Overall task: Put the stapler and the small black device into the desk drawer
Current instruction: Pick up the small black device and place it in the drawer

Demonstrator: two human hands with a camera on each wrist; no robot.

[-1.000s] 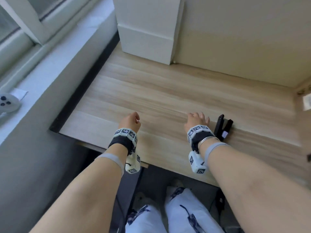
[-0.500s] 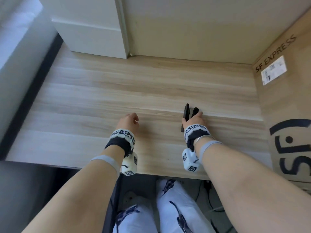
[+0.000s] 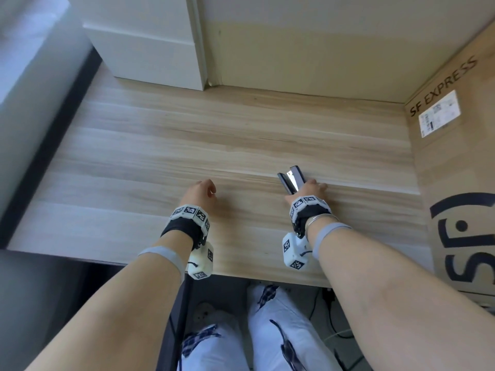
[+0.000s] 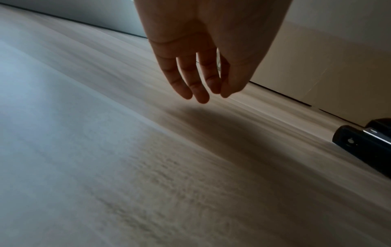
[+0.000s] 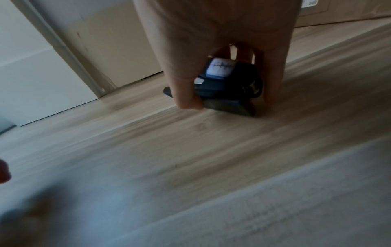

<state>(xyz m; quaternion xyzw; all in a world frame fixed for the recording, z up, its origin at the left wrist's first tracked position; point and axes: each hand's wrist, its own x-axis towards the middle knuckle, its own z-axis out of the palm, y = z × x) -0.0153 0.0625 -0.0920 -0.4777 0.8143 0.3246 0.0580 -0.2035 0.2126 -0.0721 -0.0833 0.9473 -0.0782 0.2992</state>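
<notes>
The black stapler (image 3: 291, 180) lies on the wooden desk (image 3: 214, 135) to the right of centre, tipped so that its shiny metal strip shows. My right hand (image 3: 310, 189) holds its near end. In the right wrist view the thumb (image 5: 185, 93) and fingers (image 5: 273, 80) pinch the stapler (image 5: 228, 88) together with a black piece carrying a white label (image 5: 220, 68); I cannot tell whether that piece is the small device. My left hand (image 3: 200, 190) hovers just above the desk with loosely hanging fingers (image 4: 198, 90), holding nothing. The stapler (image 4: 363, 143) shows at that view's right edge. No drawer is in view.
A large cardboard box (image 3: 455, 162) marked SF EXPRESS stands against the desk's right side. A white cabinet (image 3: 150, 49) and a beige wall close off the back. A grey ledge (image 3: 32, 103) runs along the left. My legs and some cables are below the front edge (image 3: 241, 275).
My right hand moved right onto the stapler, closed round it and tipped it up. The head view swung right, bringing the box into sight. The left hand barely moved.
</notes>
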